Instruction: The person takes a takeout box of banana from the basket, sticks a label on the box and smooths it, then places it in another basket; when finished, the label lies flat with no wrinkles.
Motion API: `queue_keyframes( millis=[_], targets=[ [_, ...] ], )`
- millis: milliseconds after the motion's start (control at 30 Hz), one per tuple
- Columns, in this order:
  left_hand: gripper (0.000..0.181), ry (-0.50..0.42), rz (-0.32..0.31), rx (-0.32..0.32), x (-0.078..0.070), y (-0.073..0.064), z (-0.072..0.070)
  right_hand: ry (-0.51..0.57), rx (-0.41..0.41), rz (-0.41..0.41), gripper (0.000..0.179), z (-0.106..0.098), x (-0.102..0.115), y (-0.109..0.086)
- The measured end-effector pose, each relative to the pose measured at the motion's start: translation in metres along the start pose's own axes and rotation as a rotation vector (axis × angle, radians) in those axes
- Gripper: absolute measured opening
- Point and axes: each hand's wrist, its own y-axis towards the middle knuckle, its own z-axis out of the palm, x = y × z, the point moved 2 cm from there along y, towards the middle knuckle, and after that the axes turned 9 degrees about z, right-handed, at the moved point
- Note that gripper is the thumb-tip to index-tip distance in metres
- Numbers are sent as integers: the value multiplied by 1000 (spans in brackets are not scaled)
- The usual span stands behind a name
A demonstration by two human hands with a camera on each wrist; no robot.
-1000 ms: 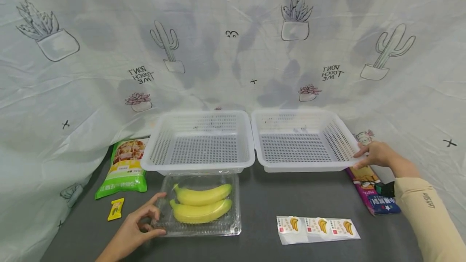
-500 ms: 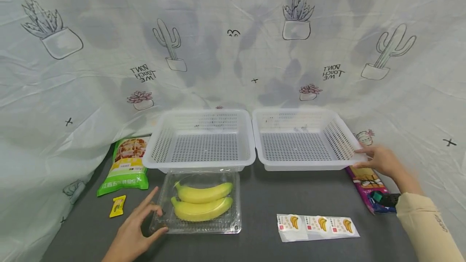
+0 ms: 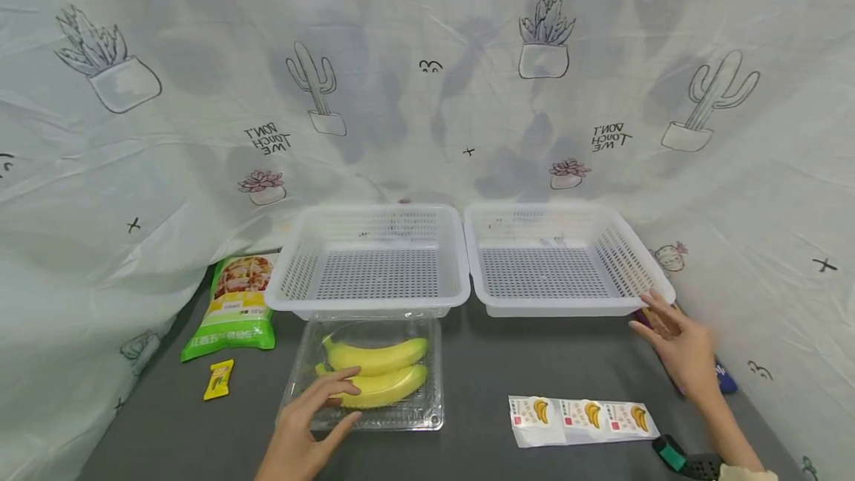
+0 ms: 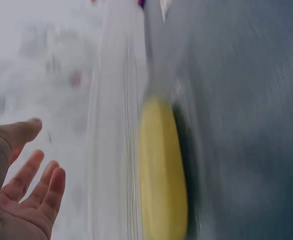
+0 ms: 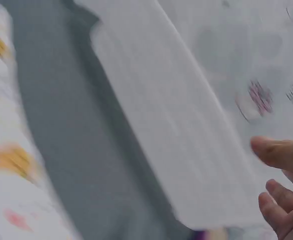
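Note:
A clear plastic clamshell box with two yellow bananas lies on the dark table in front of the left white basket. My left hand rests on the box's front left part, its straight fingers lying over the lid above the bananas. The left wrist view is blurred and shows the open left hand beside a banana. My right hand hovers with spread fingers just off the front right corner of the right white basket, holding nothing. The right wrist view shows its fingertips near that basket.
A green snack bag and a small yellow packet lie at the left. A strip of banana-printed sachets lies at the front right. A purple packet is mostly hidden under the right hand. A printed cloth hangs behind.
The left hand slid right from the box's left edge onto its lid. The right hand let go of the right basket's rim and drew back toward me, fingers spread.

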Motion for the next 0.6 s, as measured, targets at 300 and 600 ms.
queue_keyframes(
  millis=[300, 600],
  targets=[
    [25, -548, -72, 54, -34, 22, 63, 516, 167, 260, 47, 36, 3, -56],
    [18, -840, -190, 237, -57, 26, 128, 498, 341, 480, 50, 50, -4, -85]
  ],
)
